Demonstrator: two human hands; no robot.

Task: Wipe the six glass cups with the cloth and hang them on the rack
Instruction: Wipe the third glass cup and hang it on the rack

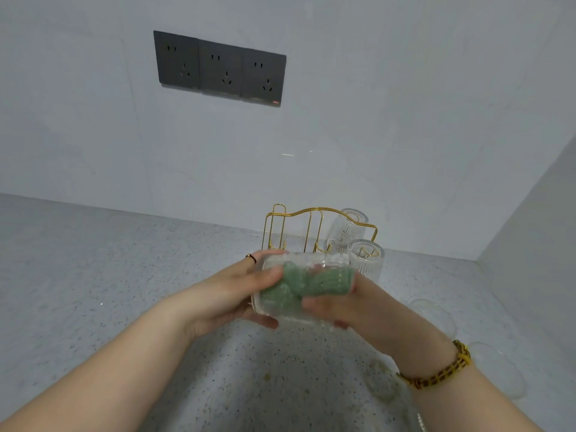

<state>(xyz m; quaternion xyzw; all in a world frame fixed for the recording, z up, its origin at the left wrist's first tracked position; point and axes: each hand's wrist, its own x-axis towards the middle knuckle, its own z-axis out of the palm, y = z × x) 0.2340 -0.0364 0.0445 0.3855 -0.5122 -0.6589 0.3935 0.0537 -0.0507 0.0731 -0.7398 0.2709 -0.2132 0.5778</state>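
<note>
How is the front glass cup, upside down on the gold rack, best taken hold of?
Grip the front cup by its ribbed side wall, probably from the right, where nothing crowds it. It sits mouth-down over a rack prong, so lift upward.

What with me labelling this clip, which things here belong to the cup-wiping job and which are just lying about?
Job: held cup, green cloth stuffed inside it, left hand and right hand gripping the cup, gold rack, far hung cup, near hung cup, waiting cups on the counter at right.
Just there: wall sockets, bracelet, ring.
</note>
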